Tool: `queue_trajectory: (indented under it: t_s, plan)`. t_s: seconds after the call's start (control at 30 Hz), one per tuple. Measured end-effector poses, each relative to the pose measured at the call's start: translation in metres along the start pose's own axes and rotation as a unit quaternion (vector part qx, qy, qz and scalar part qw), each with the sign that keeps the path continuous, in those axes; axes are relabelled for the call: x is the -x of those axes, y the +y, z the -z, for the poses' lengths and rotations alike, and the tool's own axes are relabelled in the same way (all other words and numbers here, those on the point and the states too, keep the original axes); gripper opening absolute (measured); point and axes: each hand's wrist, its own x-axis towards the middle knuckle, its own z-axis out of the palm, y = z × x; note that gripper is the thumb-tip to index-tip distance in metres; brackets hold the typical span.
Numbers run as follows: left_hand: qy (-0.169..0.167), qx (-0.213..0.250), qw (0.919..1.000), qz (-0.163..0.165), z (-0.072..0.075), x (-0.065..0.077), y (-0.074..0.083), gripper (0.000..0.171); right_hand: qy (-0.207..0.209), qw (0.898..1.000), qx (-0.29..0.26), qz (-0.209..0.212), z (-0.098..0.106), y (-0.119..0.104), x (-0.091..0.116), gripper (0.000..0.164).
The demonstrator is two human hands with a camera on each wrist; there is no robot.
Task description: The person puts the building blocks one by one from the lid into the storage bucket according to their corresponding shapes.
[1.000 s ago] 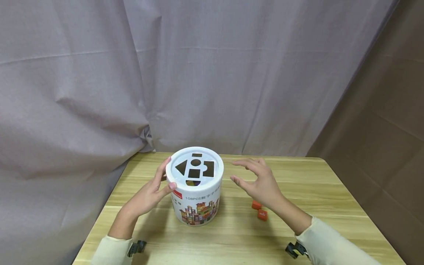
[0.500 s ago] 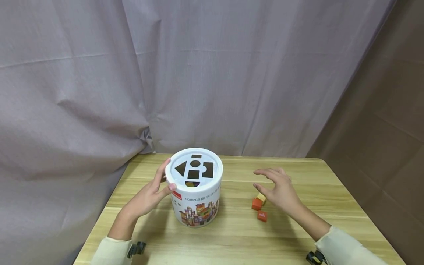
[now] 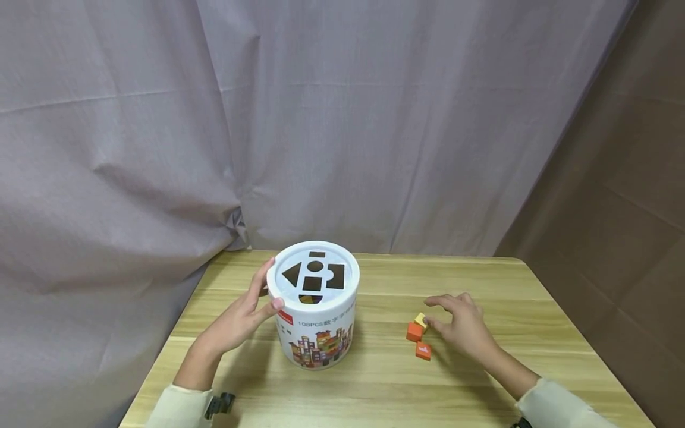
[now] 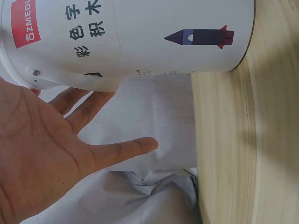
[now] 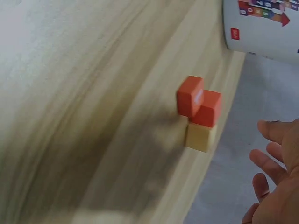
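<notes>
A white cylindrical block bucket (image 3: 316, 333), with shaped holes in its lid (image 3: 332, 298) and printed sides, stands upright on the table. My left hand (image 3: 238, 318) holds its upper left side, thumb at the front of the rim and fingers round the back; in the left wrist view the little finger sticks out away from the bucket wall. Beside the yellow block (image 3: 420, 321) is my right hand (image 3: 468, 327), thumb and forefinger apart with nothing between them. One red block (image 3: 414, 331) sits against the yellow one; another red block (image 3: 423, 351) with a white mark lies nearer me.
The wooden table (image 3: 369, 392) has its far edge against a grey curtain (image 3: 342, 148). A brown curtain (image 3: 615, 238) hangs along the right side. Something yellow (image 3: 308, 299) shows through the front hole of the lid.
My right hand has moved right and down, from beside the bucket to the yellow block, uncovering that block. The left hand stays on the bucket.
</notes>
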Motion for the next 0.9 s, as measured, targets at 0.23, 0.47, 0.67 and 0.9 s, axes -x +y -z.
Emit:
queue_trajectory:
  t_s: [0.23,0.47,0.67,0.9]
  plan:
    - [0.001,0.007,0.9998,-0.017,0.0,-0.001,-0.002,0.09,-0.009,1.0,0.001,-0.022,-0.013,0.006,0.002,0.035]
    - [-0.001,0.009,0.9998,-0.02,-0.001,-0.001,-0.003,0.09,-0.022,0.999,0.016,-0.038,-0.024,0.012,0.004,0.034]
    - [-0.001,0.012,0.9997,-0.02,-0.001,-0.001,-0.002,0.089,-0.028,0.998,0.017,-0.048,-0.031,0.017,0.006,0.029]
    - [0.001,0.01,0.9997,-0.023,-0.001,0.0,-0.003,0.091,-0.041,0.998,0.011,-0.056,-0.037,0.023,0.005,0.02]
